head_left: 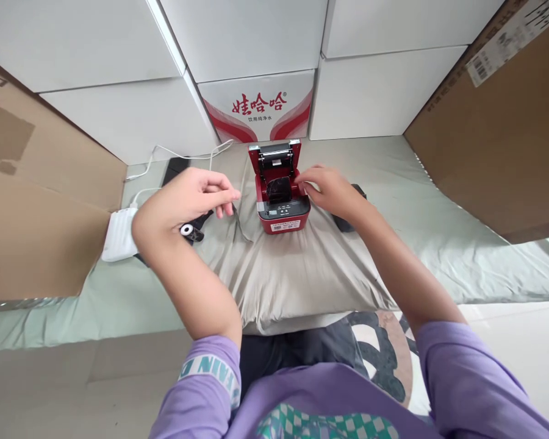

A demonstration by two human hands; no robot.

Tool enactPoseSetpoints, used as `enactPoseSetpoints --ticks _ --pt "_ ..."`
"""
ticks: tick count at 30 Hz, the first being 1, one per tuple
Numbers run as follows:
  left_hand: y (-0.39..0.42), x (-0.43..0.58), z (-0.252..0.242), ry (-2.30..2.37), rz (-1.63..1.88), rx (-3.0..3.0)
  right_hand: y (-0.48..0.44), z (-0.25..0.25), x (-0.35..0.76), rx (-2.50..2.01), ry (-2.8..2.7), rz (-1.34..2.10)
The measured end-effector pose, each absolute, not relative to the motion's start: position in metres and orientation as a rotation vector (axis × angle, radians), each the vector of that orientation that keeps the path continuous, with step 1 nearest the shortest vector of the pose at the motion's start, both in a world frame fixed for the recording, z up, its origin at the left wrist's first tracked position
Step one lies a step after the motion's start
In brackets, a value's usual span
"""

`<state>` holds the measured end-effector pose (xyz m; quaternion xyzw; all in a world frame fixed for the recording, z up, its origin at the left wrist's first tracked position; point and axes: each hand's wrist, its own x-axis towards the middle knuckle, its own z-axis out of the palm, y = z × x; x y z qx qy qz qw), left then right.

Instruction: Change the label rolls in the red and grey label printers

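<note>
Draped cloth (448,201): pale, wrinkled, reaching a soft front edge between cardboard cartons (503,158).
Flip-lid printer (283,225): boxy red-and-black plastic, mid-cloth, lid (276,156) raised; glossy dark object (279,189), perhaps a roll, inside.
Left hand (205,194): fingers loosely curled, just left of the printer, near a thin strip (243,228).
Right hand (330,188): thumb and fingertips slightly parted at the printer's right rim.
Grips: I cannot tell whether either holds anything.

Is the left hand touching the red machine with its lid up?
Apart. The head view shows it: a strip of pale cloth is visible between the left hand and the red machine.
</note>
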<state>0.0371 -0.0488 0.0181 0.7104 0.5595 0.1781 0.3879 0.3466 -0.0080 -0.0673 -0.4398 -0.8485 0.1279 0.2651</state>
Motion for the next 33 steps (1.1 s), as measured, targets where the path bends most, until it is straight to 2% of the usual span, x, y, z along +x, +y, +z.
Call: enactPoseSetpoints --ticks 4,9,15,21,25,28,33 --pt "-0.092 0.020 0.043 1.515 0.674 1.811 0.028 -0.050 0.298 -1.402 -2.682 0.336" --pt "-0.122 0.004 0.054 1.516 0.786 1.838 0.044 -0.045 0.272 -1.569 -2.942 0.263" --pt "-0.136 -0.007 0.057 1.542 0.856 1.923 0.034 -0.032 0.302 -1.325 -2.771 0.536" --pt "-0.156 -0.008 0.057 1.644 1.078 1.985 -0.029 -0.002 0.283 -0.857 -2.379 0.692" --pt "-0.167 -0.003 0.058 1.674 1.258 1.973 -0.049 -0.023 0.200 -0.753 -2.506 0.660" --pt "-0.174 -0.003 0.060 1.719 1.253 1.930 -0.050 -0.055 0.142 -0.842 -2.757 0.584" --pt "-0.180 -0.012 0.061 1.702 1.257 1.946 -0.049 -0.077 0.107 -0.950 -3.031 0.520"
